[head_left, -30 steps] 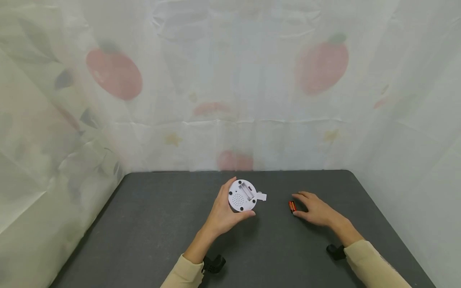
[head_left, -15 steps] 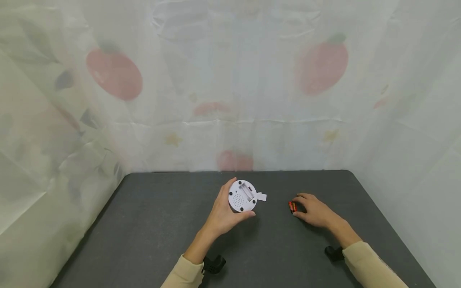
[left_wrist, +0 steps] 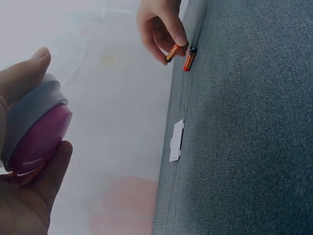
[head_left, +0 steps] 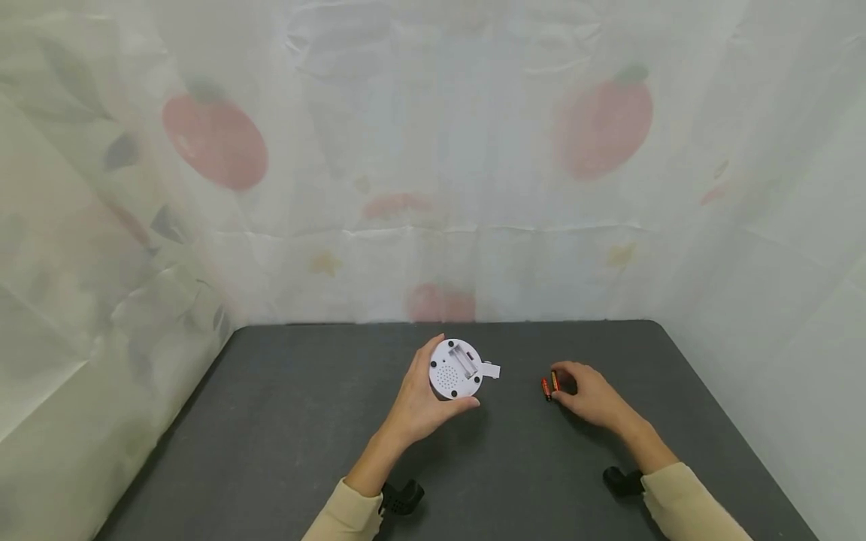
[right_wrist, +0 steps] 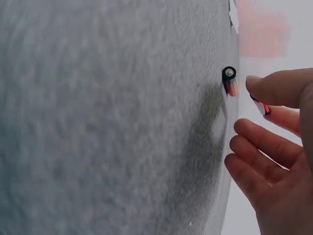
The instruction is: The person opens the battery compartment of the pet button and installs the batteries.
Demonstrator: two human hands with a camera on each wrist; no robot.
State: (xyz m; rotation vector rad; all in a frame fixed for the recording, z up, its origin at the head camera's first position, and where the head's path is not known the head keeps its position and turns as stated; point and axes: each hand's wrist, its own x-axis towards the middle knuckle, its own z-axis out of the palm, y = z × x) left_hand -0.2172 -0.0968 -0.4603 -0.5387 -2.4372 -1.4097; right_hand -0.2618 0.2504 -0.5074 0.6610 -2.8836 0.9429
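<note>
A round white device [head_left: 445, 382] is held by my left hand [head_left: 414, 406], thumb and fingers around its rim. Its underside faces the head camera, showing a bare battery slot, speaker holes and dark feet; the left wrist view shows its pink side [left_wrist: 43, 139]. To the right, my right hand [head_left: 595, 394] pinches a small red and black battery [left_wrist: 172, 52] between thumb and fingertip, tilted and raised off the table. A second, matching battery [left_wrist: 190, 59] lies on the table just beside those fingertips. A white battery cover [left_wrist: 176, 140] lies on the table between the hands.
The dark grey table [head_left: 304, 421] has a pale fruit-print curtain [head_left: 433, 150] behind it and along its sides. In the head view, the cover overlaps the device's right edge. Black wrist mounts [head_left: 404, 497] hang at both cuffs.
The right fingers have closed on one of the two batteries lying side by side and parted it from the other. The left hand and the device have stayed nearly still.
</note>
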